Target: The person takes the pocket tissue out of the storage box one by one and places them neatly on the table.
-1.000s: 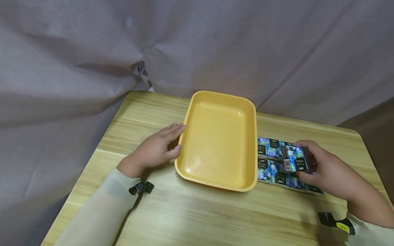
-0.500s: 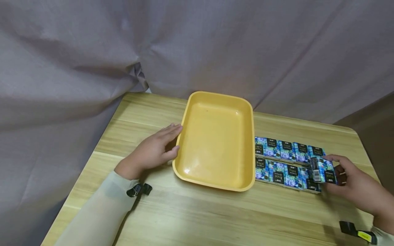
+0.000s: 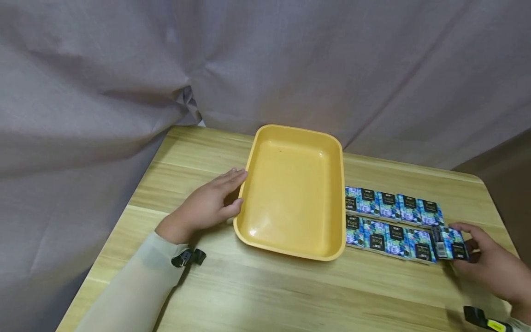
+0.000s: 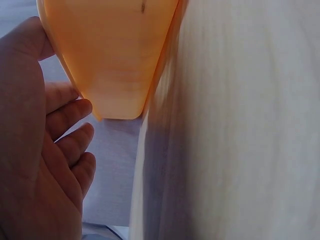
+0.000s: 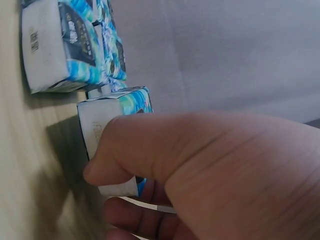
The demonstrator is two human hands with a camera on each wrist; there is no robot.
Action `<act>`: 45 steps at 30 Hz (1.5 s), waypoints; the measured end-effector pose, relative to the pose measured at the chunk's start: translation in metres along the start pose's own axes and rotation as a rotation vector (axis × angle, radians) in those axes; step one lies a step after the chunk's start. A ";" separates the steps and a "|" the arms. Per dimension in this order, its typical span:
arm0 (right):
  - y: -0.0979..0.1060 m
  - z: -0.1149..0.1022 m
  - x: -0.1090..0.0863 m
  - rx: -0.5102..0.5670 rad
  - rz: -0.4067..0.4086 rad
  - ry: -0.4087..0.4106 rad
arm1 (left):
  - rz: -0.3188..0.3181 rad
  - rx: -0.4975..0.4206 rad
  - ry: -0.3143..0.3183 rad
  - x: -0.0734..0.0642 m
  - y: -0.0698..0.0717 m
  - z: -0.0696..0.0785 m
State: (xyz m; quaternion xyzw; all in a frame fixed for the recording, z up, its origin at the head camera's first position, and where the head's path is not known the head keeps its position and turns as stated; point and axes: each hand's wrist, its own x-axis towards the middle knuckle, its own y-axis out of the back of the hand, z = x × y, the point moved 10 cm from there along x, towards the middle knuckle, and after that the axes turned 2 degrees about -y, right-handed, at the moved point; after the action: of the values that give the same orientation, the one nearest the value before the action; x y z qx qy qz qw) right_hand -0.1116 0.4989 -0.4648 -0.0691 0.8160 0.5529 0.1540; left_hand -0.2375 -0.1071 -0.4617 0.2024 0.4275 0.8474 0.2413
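Observation:
A yellow rectangular tray lies on the table, bare inside. Against its left rim rest the thumb and fingertips of my left hand, the other fingers loosely bent in the left wrist view. At the right, my right hand pinches a small blue floral tissue pack between thumb and fingers. This pack is at the right end of the front row of similar tissue packs, held close over the table. The right wrist view shows the thumb across the pack's white side.
A back row of tissue packs runs parallel behind the front one, both rows starting at the tray's right side. Grey cloth hangs behind the wooden table. Each wrist wears a black strap.
My right hand has moved right and toward the front with the tissue pack, from above the rows to the end of the front row. My left hand stays at the tray rim.

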 end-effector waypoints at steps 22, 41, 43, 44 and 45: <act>-0.022 0.005 0.004 -0.057 -0.044 -0.053 | -0.003 -0.001 0.002 -0.002 -0.001 0.001; -0.016 0.000 -0.018 0.051 0.046 -0.080 | 0.004 0.011 -0.027 -0.004 -0.004 0.003; -0.009 -0.006 -0.028 0.029 0.115 -0.103 | 0.004 0.012 -0.037 -0.005 -0.004 0.005; -0.002 -0.012 -0.033 0.005 0.169 -0.093 | 0.004 0.014 -0.039 -0.006 -0.003 0.005; 0.006 -0.021 -0.036 -0.018 0.241 -0.071 | 0.004 0.014 -0.041 -0.006 -0.003 0.006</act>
State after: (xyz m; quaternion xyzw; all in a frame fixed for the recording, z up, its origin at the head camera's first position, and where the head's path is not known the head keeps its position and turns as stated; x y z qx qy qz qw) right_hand -0.0827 0.4792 -0.4405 0.0476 0.8075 0.5767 0.1146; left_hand -0.2287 -0.1057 -0.4616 0.2223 0.4280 0.8406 0.2468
